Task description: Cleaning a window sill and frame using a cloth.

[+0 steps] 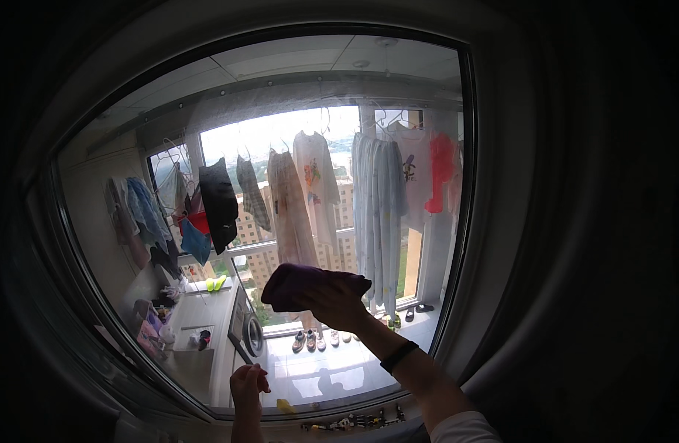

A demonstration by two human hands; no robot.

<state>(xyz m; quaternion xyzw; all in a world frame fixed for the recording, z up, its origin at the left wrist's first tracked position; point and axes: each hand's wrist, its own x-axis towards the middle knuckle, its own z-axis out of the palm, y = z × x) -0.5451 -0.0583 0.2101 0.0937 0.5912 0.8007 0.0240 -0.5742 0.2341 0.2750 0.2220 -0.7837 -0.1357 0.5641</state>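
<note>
My right hand (339,305) is spread flat over a folded dark purple cloth (295,283). The cloth lies against the glass pane (245,88) in front of me, near its middle. A black band (399,356) circles my right wrist. Lower down on the left, my left hand (248,382) is raised by the bottom of the pane, fingers curled in and nothing visible between them. Whether it touches the glass cannot be told. Just right of it, a small yellow object (285,406) is at the foot of the pane.
A dark frame (466,166) borders the glass. Several small toy-like pieces (356,422) lie along the sill below. Beyond the glass are hanging clothes (375,216), a front-loading washing machine (252,332), a white counter (198,310) and shoes (311,340) on a tiled floor.
</note>
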